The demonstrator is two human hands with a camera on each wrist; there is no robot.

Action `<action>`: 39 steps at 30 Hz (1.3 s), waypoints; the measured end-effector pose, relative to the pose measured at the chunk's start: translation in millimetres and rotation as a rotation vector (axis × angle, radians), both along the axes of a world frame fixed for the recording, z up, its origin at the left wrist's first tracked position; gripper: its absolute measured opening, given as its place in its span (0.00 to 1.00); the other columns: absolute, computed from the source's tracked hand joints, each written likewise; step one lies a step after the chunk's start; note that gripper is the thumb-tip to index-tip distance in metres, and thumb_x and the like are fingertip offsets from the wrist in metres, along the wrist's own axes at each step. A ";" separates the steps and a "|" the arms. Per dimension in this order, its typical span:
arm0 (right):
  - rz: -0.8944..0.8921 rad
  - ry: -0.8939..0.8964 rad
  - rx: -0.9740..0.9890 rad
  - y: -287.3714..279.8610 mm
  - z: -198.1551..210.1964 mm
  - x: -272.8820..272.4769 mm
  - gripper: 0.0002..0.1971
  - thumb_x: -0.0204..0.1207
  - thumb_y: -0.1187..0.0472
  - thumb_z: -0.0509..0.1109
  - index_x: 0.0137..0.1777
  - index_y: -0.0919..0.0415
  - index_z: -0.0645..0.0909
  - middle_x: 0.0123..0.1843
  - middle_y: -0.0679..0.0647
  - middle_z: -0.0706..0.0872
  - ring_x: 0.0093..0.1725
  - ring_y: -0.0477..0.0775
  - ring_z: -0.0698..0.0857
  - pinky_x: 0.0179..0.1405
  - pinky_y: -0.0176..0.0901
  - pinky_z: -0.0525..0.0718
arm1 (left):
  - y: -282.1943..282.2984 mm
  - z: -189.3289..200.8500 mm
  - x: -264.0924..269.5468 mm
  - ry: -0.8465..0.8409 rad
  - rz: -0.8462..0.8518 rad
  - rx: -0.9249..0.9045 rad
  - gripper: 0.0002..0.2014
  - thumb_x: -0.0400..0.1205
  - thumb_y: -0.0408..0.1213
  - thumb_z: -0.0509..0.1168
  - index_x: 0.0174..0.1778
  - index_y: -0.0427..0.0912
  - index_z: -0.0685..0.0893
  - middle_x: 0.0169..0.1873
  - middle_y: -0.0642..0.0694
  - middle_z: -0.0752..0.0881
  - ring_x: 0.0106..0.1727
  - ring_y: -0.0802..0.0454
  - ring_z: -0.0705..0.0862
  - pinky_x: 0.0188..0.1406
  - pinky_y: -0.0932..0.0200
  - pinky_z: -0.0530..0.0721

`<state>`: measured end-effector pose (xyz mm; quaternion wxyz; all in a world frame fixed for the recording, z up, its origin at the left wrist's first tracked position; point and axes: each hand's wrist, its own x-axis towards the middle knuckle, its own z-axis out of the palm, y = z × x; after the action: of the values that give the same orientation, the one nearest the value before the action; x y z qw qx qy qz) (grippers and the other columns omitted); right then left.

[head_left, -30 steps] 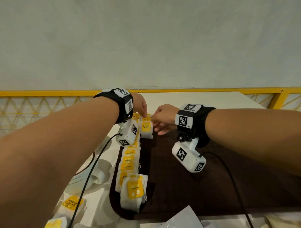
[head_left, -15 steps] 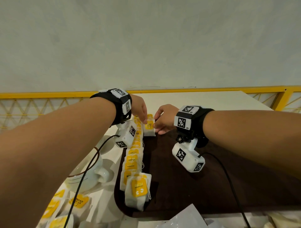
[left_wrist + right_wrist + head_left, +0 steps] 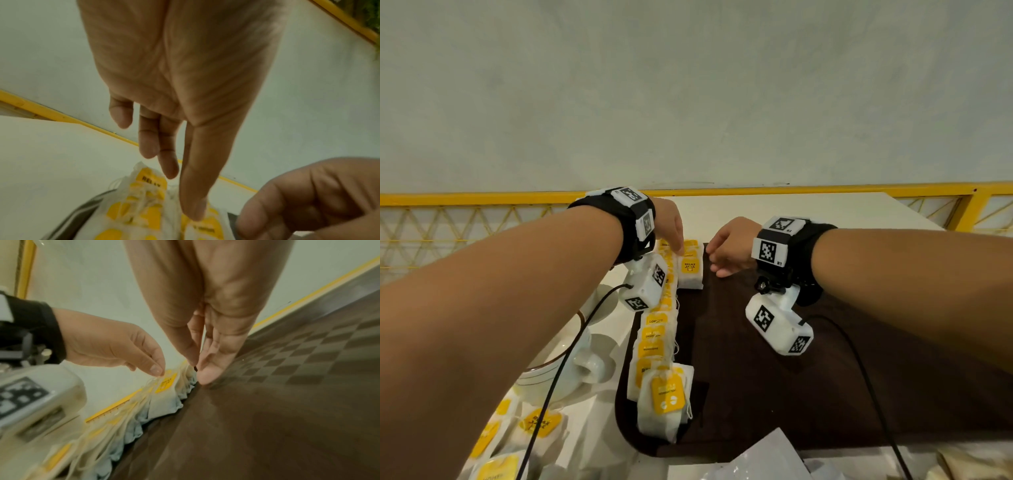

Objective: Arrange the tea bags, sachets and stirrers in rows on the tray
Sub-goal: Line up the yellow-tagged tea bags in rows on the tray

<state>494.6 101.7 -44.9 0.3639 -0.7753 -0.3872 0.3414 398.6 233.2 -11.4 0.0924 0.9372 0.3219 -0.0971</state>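
Overlapping tea bags [image 3: 655, 337] in a row along the dark tray's [image 3: 808, 394] left edge

A white cup [image 3: 571, 363] is sitting on a saucer [image 3: 602, 301] to my left on the white table [image 3: 808, 212]. A yellow rail [image 3: 825, 189] is running along the table's far edge, below a pale wall [image 3: 688, 96]. Crumpled paper [image 3: 763, 459] is lying at the near edge.

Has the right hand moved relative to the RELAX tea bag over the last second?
Yes, slightly. The right hand has drawn rightward off the RELAX tea bag; a thin strip of tray now shows between its fingers and the bag.
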 end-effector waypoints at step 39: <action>0.623 -0.311 -0.167 -89.6 19.8 -104.9 0.11 0.73 0.65 0.76 0.53 0.63 0.80 0.38 0.56 0.88 0.32 0.46 0.85 0.35 0.37 0.87 | -83.0 63.1 -83.9 -0.022 -0.100 -0.379 0.02 0.73 0.36 0.75 0.40 0.45 0.92 0.37 0.49 0.87 0.42 0.58 0.83 0.48 0.55 0.87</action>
<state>389.7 12.1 -25.1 0.1145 -0.6898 -0.6264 0.3445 314.7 150.2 51.7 0.2658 0.9189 0.2498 -0.1501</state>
